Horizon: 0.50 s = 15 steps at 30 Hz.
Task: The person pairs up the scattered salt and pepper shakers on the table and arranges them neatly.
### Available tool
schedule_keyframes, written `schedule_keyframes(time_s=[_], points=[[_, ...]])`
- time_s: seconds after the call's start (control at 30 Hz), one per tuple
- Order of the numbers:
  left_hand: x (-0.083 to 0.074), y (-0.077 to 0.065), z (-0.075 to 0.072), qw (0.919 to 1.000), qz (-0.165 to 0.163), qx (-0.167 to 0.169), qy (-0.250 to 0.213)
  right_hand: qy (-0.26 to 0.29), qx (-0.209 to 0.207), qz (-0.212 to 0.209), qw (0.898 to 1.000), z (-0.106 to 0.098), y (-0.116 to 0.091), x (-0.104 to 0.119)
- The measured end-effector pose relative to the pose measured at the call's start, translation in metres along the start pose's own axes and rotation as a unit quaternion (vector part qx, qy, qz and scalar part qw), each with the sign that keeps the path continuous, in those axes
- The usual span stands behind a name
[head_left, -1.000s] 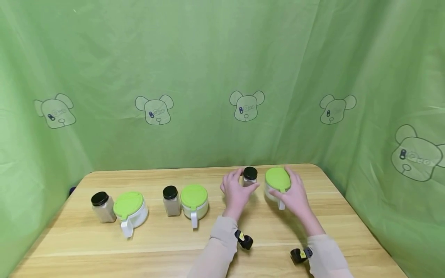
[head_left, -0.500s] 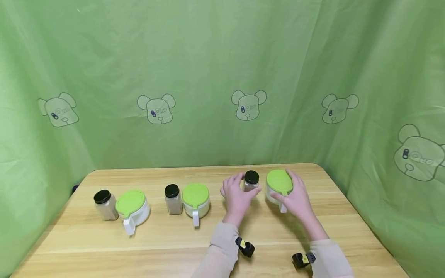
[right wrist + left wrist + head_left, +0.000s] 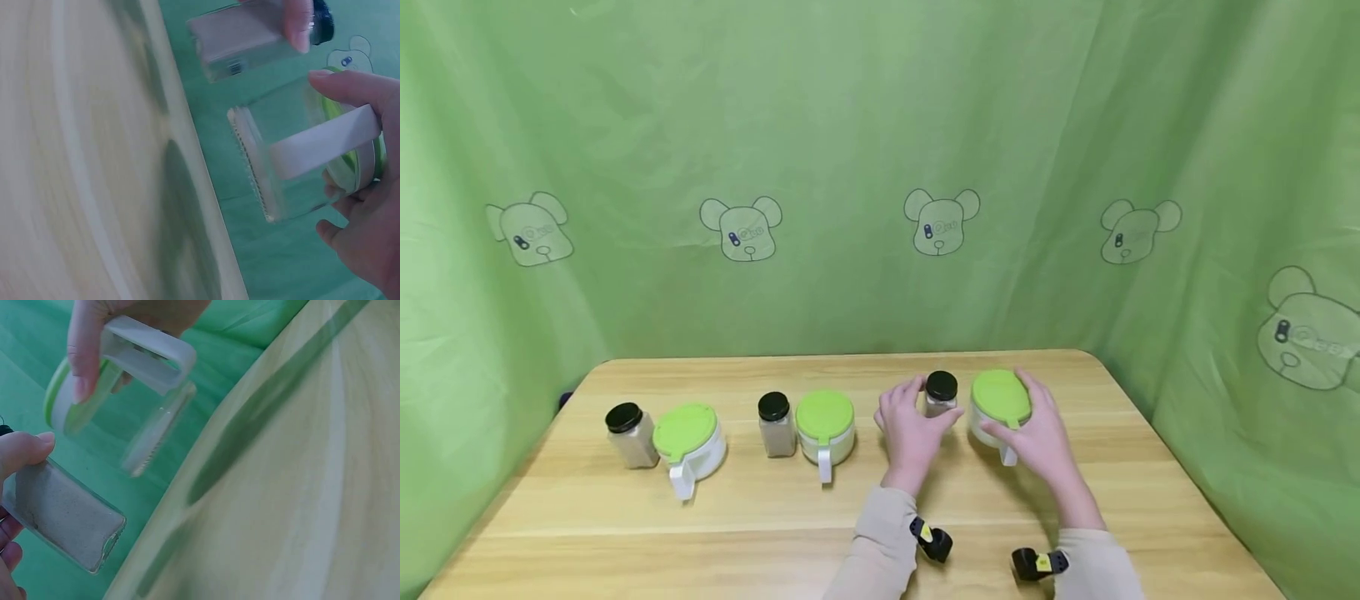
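My left hand (image 3: pixel 913 429) grips a square clear spice jar (image 3: pixel 65 515) around its upper part. This jar has a black lid (image 3: pixel 942 385) and greyish powder inside. With my right hand (image 3: pixel 1037 429) I hold a round clear seasoning pot (image 3: pixel 300 119) by its lid end, thumb on one side and fingers on the other. The pot has a green lid (image 3: pixel 1000 395) and a white handle (image 3: pixel 325 142) pointing toward me. Both containers are raised above the wooden table (image 3: pixel 737 542), side by side with a gap between them; their shadows fall on the wood.
Left of my hands stands a black-lidded spice jar (image 3: pixel 777 429) beside a green-lidded pot (image 3: pixel 825 421). Farther left is another such pair, a spice jar (image 3: pixel 632 437) and a pot (image 3: pixel 688 437). A green curtain (image 3: pixel 835 125) hangs behind and at both sides.
Both hands, with the spice jar and the pot, have moved slightly toward me. My grips look the same. The whole head view has shifted a little.
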<state>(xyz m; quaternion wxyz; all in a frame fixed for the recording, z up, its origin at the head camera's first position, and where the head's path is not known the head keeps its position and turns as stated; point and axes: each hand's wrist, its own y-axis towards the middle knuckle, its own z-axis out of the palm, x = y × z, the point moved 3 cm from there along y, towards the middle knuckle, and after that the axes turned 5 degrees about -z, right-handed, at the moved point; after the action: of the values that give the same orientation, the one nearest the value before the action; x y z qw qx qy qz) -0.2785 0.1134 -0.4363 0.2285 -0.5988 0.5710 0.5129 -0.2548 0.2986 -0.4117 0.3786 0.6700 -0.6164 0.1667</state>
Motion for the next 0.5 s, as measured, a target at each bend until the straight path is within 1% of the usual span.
schedule_keyframes(time_s=[0.13,0.33,0.5], points=[[0.004,-0.001,0.001,1.0000,0.003,-0.006,0.007,0.007,0.005,0.004,1.000,0.003,0.001,0.005],[0.008,-0.002,0.000,0.9998,0.008,0.004,0.018,0.017,0.002,0.013,1.000,0.008,0.001,0.005],[0.011,-0.002,-0.001,0.9993,0.013,0.011,0.033,0.016,0.009,0.014,1.000,0.010,-0.001,0.003]])
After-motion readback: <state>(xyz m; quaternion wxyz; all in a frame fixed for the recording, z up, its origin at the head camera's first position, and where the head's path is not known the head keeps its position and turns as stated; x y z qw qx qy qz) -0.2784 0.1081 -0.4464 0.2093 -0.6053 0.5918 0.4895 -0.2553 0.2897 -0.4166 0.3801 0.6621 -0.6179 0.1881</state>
